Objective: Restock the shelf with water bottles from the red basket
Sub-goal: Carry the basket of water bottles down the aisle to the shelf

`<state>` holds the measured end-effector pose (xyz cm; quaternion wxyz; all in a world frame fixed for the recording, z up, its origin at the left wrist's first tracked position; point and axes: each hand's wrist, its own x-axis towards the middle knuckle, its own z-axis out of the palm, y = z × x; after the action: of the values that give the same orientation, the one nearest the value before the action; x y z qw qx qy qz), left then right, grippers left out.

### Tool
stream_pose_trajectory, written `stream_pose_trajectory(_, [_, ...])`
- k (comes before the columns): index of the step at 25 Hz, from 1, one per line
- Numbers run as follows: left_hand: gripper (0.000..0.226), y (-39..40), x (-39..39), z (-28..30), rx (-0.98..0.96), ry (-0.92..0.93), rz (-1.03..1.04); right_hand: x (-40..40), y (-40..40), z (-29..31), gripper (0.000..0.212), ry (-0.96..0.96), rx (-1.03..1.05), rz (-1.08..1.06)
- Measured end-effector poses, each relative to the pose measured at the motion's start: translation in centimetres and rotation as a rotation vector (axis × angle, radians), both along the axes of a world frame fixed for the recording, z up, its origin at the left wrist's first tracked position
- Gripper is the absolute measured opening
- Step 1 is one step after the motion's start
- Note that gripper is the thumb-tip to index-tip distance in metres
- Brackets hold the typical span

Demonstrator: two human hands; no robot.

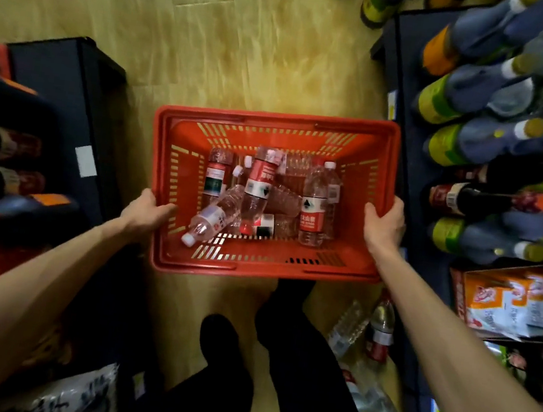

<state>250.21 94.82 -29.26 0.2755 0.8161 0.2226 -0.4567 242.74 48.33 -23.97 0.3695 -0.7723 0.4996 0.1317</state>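
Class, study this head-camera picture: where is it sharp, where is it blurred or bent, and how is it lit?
Head view: sharpest at the red plastic basket and its clear water bottles; the dark bottles on the right-hand shelf smear with blur; wide-angle distortion bows the edges and stretches the forearms; warm, dim light with a soft sheen on the wooden floor.

Basket held between two shelving units, bottles inside it.

The basket (276, 120) is the landmark: a heap of water bottles (257, 197) lies in it, most on their sides, one upright (313, 208) toward its right wall. The left hand (147, 211) grips its left rim, the right hand (383, 222) its right rim. A shelf of bottles (500, 139) stands right of the basket, a lower shelf unit (62, 81) left of it. More water bottles (367, 332) lie on the floor (215, 43) near the basket's near-right corner.
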Motion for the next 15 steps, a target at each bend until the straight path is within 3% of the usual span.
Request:
stream_pose_trajectory(4, [0.049, -4.9, 1.9, 5.6, 0.239, -0.061, -0.161, 1.1, -0.6, -0.7, 0.036, 0.04, -0.132, 0.04])
stream_pose_trajectory(7, [0.046, -5.5, 3.5, 6.6, 0.306, -0.095, -0.189, 2.5, -1.4, -0.1, 0.025, 0.022, -0.147, 0.119])
stream_pose_trajectory(15, [0.043, -5.4, 9.2, 6.6, 0.273, -0.164, -0.172, 9.5, -2.6, -0.7, 0.027, -0.027, -0.138, 0.177])
